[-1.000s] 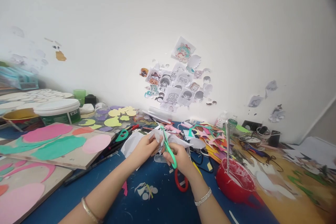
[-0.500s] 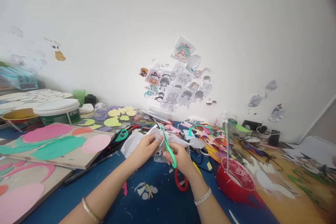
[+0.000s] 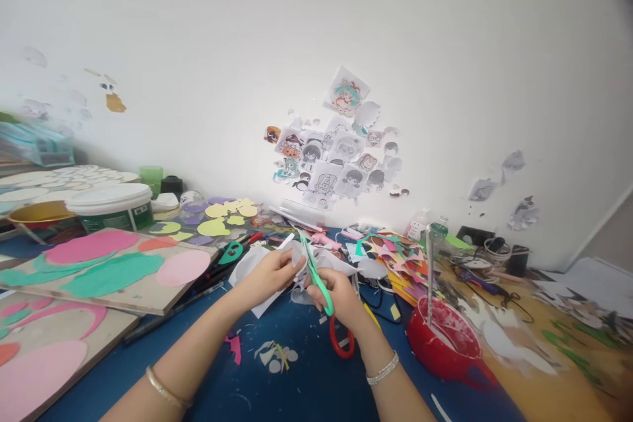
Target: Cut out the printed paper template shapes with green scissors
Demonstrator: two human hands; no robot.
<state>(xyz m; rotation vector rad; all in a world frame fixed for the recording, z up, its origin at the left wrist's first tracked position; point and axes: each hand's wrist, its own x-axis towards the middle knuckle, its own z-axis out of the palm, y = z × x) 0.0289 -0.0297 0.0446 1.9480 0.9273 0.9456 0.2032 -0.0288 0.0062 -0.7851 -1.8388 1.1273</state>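
Green-handled scissors [image 3: 316, 273] are gripped in my right hand [image 3: 339, 293], their blades pointing up and away from me. Between the thumb and fingers of my left hand [image 3: 271, 275] is a piece of white paper [image 3: 298, 252], held against the blades. More white paper [image 3: 257, 303] lies under and behind my left hand. A red scissor handle [image 3: 341, 337] shows on the blue mat [image 3: 217, 356] beneath my right wrist. Small paper scraps [image 3: 274, 357] lie nearer to me on the mat.
Boards with coloured cut shapes [image 3: 119, 273] and a white-lidded tub [image 3: 109, 201] stand left. At right are a red pot [image 3: 440, 349] with a spoon in it and a pile of coloured paper offcuts [image 3: 395, 264]. Drawings [image 3: 336, 158] cover part of the wall.
My left hand and forearm have shifted slightly left, and more white paper shows beneath that hand. My right hand with the scissors stays nearly in place.
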